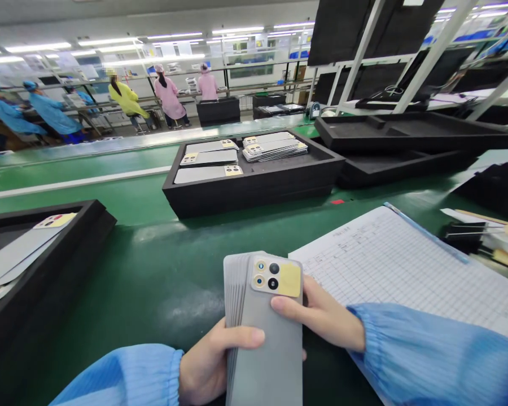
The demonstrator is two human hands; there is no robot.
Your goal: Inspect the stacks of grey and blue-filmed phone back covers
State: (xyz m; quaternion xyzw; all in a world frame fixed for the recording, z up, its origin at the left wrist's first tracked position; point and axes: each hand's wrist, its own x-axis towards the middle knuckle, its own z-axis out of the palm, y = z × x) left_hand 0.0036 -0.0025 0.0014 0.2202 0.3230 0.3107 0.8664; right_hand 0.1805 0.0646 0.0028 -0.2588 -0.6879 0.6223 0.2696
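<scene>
A fanned stack of grey phone back covers is held up in front of me. Each shows a camera block at its top, and the front one carries a yellow film patch beside its lens rings. My left hand wraps round the stack's left side, thumb lying across the front cover. On the upper right edge, my right hand grips the front cover, thumb just under the camera block and fingers behind. The lower end of the stack runs out of view.
Ahead stands a black tray with several covers in piles. Another black tray with covers is at left. A printed form on a clipboard lies at right, near binder clips. Empty-looking black trays are stacked behind. Several people work far back.
</scene>
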